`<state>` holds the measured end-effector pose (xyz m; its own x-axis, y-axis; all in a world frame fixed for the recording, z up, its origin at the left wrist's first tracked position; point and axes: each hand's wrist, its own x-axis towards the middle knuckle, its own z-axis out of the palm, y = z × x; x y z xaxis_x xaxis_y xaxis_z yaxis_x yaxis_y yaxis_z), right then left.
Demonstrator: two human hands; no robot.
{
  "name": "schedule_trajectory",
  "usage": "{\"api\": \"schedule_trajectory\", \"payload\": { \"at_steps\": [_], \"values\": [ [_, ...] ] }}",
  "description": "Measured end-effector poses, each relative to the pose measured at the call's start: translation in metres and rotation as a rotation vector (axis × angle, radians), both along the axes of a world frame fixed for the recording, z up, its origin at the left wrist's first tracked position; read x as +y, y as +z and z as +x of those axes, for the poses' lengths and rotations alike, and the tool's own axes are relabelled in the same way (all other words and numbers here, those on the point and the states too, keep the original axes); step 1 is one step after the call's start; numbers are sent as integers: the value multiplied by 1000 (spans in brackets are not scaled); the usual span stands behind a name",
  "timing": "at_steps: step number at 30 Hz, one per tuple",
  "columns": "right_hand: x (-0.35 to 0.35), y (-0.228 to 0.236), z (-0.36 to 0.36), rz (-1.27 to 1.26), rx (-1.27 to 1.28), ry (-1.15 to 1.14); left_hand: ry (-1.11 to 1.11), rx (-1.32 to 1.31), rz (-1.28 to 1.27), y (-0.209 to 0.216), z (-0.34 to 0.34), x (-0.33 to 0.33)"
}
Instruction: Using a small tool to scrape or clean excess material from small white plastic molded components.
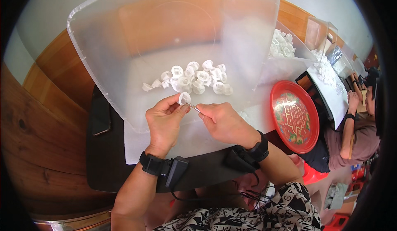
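Observation:
Between the thumb and fingers of my left hand is a small white round plastic part, tilted up on its edge. My right hand is closed around a slim metal tool, whose tip meets the lower edge of that part. What kind of tool it is I cannot make out, since my fingers cover most of it. Just beyond both hands, a loose pile of similar white plastic parts lies in a large translucent plastic bin, which opens toward me.
A round red tray with a colourful pattern stands to the right. Behind it, another clear bin holds more white parts. A co-worker sits at the far right beside a white surface. A dark flat phone-like object lies at left.

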<state>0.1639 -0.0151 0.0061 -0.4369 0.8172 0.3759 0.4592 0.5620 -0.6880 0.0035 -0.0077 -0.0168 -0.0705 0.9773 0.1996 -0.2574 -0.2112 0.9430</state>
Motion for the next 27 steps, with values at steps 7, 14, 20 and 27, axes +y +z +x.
{"api": "schedule_trajectory", "payload": {
  "at_steps": [7,14,20,27],
  "values": [
    [-10,19,-4,378,-658,-68,18,194,-26,-1,-2,0],
    [-14,19,-2,426,-761,-84,-29,227,-30,-3,-2,1],
    [-5,10,14,309,-385,-129,-102,45,40,1,-9,4],
    [-8,12,15,312,-427,-112,-104,45,35,4,-7,4]
  ]
}}
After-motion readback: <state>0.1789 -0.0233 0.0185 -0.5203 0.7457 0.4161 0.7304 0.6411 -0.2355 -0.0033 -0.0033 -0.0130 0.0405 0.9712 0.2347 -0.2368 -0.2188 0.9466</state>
